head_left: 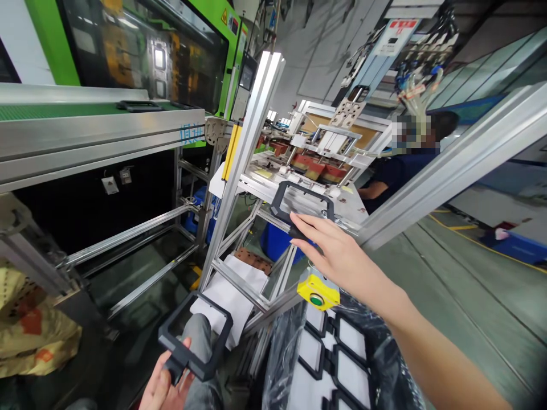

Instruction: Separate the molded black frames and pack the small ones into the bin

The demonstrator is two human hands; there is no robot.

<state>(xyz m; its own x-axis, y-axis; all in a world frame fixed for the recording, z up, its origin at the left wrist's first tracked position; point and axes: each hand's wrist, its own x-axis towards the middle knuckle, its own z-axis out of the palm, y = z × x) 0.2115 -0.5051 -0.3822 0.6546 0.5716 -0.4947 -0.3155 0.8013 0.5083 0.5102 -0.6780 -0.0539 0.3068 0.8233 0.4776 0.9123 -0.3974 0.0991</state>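
Note:
My left hand (164,378) grips the short stem of a black plastic frame (220,353), a rectangular open piece with cut corners, held low in front of my knee. Farther up, my right hand (325,242) has its fingers closed over the near side of a second black frame (280,199) of like shape. That frame is raised at the front of the machine's work table (356,208). Below my right wrist is a yellow button box (318,291) with a green button. Several more black frames (352,370) lie on white sheets in a plastic-lined box under my right forearm.
On the left a green conveyor belt (55,111) carries a dark frame (139,106). Aluminium posts (250,136) stand around the work table. A person (399,171) is behind the table at right. A blue bin (273,242) sits beneath it.

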